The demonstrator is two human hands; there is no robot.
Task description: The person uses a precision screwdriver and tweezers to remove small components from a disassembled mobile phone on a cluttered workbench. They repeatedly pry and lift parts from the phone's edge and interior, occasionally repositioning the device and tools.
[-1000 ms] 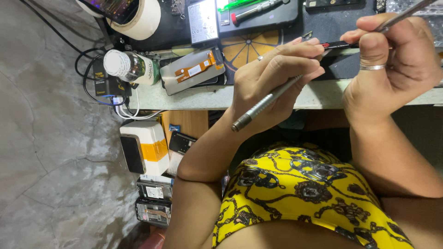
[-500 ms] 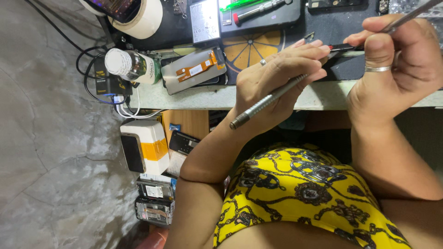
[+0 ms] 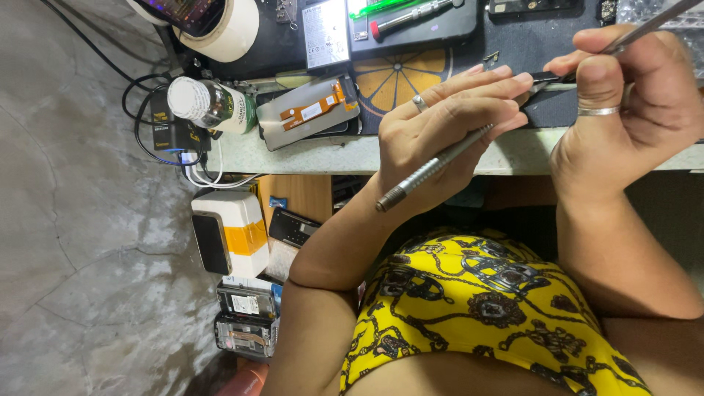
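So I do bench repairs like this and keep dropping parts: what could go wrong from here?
1. The left hand and right hand each hold a slim metal tool, tips meeting at the worktop edge; a small part could slip off and fall.
2. The grey display panel with orange flex cable lies near that edge, beside a white-capped bottle; a nudge might knock either down.
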